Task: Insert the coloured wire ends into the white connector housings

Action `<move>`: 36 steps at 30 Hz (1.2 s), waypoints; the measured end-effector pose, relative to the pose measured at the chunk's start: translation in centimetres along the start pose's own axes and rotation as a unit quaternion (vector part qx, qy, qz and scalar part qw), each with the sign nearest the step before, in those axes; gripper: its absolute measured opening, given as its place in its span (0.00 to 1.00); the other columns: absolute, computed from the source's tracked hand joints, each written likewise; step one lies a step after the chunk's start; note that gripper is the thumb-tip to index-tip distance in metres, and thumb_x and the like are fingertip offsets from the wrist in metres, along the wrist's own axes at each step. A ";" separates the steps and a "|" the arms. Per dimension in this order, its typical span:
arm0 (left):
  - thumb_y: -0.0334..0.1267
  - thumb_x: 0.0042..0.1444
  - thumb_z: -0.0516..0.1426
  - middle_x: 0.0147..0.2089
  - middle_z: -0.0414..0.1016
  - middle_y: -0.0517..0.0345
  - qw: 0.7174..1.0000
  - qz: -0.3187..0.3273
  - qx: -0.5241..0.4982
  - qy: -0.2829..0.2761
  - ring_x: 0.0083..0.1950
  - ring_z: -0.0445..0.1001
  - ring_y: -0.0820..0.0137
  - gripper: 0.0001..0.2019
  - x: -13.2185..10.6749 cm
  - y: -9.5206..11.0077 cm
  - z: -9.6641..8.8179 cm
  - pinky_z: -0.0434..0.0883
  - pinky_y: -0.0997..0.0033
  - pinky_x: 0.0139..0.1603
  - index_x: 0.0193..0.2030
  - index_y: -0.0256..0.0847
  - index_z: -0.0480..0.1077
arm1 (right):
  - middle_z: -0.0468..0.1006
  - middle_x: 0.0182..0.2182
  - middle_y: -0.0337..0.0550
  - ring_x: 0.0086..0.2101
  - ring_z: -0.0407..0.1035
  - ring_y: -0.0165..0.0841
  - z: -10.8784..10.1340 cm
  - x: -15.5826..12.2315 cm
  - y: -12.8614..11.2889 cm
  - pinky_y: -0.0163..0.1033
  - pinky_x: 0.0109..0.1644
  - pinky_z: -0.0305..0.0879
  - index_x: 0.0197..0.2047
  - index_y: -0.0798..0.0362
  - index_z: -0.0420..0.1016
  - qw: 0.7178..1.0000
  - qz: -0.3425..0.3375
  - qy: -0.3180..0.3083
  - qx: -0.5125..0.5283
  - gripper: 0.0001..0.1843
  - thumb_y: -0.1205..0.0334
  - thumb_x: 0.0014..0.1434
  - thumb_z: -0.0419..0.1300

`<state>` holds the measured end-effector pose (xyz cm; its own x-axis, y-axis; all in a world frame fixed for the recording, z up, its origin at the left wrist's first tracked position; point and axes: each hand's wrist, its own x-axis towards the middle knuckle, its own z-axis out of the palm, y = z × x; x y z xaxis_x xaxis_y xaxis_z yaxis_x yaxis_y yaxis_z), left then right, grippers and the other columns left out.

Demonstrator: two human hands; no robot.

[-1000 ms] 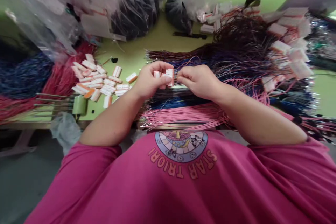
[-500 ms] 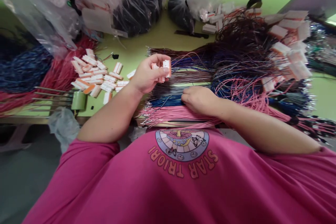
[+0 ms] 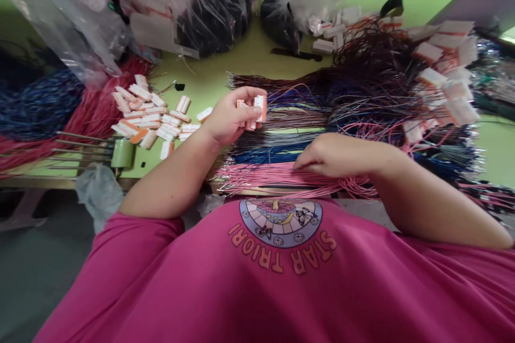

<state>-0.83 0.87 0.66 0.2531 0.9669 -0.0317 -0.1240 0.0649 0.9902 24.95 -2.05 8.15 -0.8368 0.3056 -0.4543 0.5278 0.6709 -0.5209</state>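
Observation:
My left hand [image 3: 234, 115] is closed around several white-and-orange connector housings [image 3: 259, 109], one of them standing up between thumb and fingers. To its right and nearer my body, my right hand [image 3: 328, 155] is bent with its fingers drawn together. Its fingertips are down at a flat bundle of pink wires [image 3: 267, 172]; whether a wire is between them cannot be made out. Blue wires [image 3: 257, 155] lie just beyond the pink ones. Farther off run grey, brown and purple wires [image 3: 295, 118], their metal-tipped ends pointing left.
Loose connector housings [image 3: 151, 118] are heaped left of my left arm. Near the table edge stands a green cylinder with metal rods [image 3: 123, 153]. Plastic bags [image 3: 217, 16] sit at the back, close to a dark-handled blade [image 3: 298, 55]. Wired housings [image 3: 453, 86] pile up at the right.
My right hand has moved right and toward my body, from the blue wires to the pink ones. My left hand stays nearly in place with the housings, and the view has shifted slightly.

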 end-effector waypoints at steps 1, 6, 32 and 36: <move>0.42 0.46 0.70 0.30 0.73 0.63 1.000 -0.002 0.004 -0.003 0.23 0.71 0.77 0.25 0.0 0.0 0.0 0.68 0.75 0.23 0.51 0.40 0.74 | 0.85 0.36 0.41 0.32 0.70 0.30 0.2 0.5 -0.6 0.36 0.38 0.55 0.40 0.51 0.85 0.999 -0.029 -0.009 0.011 0.15 0.68 0.66 0.55; 0.42 0.46 0.70 0.30 0.73 0.63 1.000 -0.013 0.012 -0.019 0.23 0.70 0.76 0.24 -0.1 -0.3 0.0 0.67 0.75 0.23 0.50 0.42 0.74 | 0.86 0.41 0.51 0.34 0.72 0.35 1.9 5.0 -3.6 0.39 0.36 0.53 0.54 0.55 0.81 0.998 0.040 0.029 -0.023 0.18 0.58 0.71 0.54; 0.46 0.36 0.76 0.28 0.73 0.65 0.994 -0.047 -0.084 -0.050 0.23 0.71 0.77 0.29 -0.5 0.6 0.8 0.68 0.77 0.21 0.45 0.44 0.73 | 0.86 0.39 0.42 0.37 0.75 0.29 0.6 4.5 -3.0 0.35 0.44 0.64 0.43 0.56 0.86 0.947 -0.068 0.240 0.200 0.15 0.67 0.68 0.56; 0.46 0.37 0.76 0.28 0.73 0.65 0.993 -0.052 -0.091 -0.059 0.23 0.70 0.77 0.28 -0.6 0.8 1.1 0.68 0.77 0.21 0.45 0.44 0.73 | 0.85 0.39 0.47 0.40 0.74 0.34 0.3 4.0 -0.7 0.39 0.46 0.61 0.42 0.56 0.86 0.917 0.089 0.385 0.056 0.18 0.64 0.69 0.53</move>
<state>-0.05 0.10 1.57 0.3827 0.9177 -0.1064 -0.2604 0.2176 0.9407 21.30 -1.47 6.47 -0.5683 0.8185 0.0838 0.6414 0.5045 -0.5780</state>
